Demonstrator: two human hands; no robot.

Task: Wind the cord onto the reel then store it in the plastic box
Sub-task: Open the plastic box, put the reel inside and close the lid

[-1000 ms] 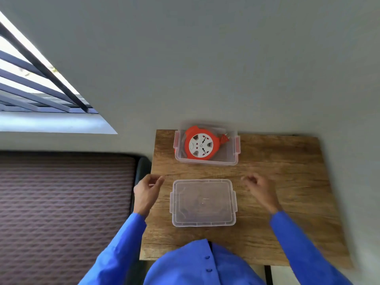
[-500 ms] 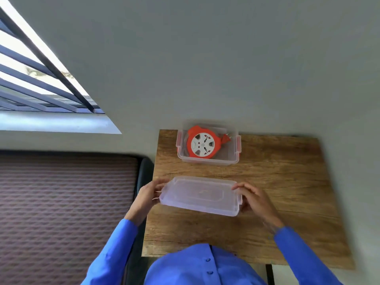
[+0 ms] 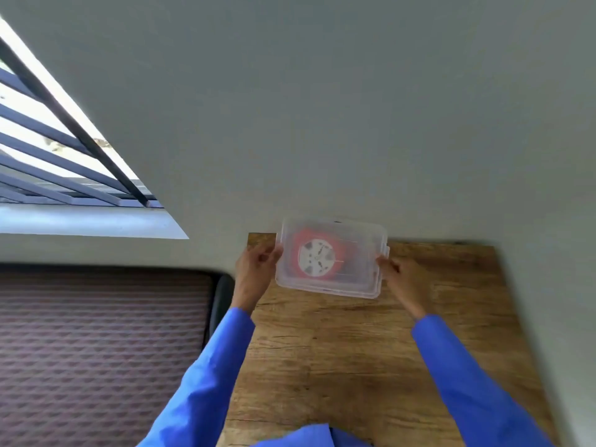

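Both hands pinch the clear lid (image 3: 358,253) by its short ends, the left hand (image 3: 256,264) at one, the right hand (image 3: 398,272) at the other. Between them, under the lid, the orange reel (image 3: 317,256) shows blurred, seemingly inside the box on the table (image 3: 354,350).

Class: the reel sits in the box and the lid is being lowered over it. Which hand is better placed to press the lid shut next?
Neither clearly: the left hand and right hand each grip one short end of the lid over the reel. Both should press together.
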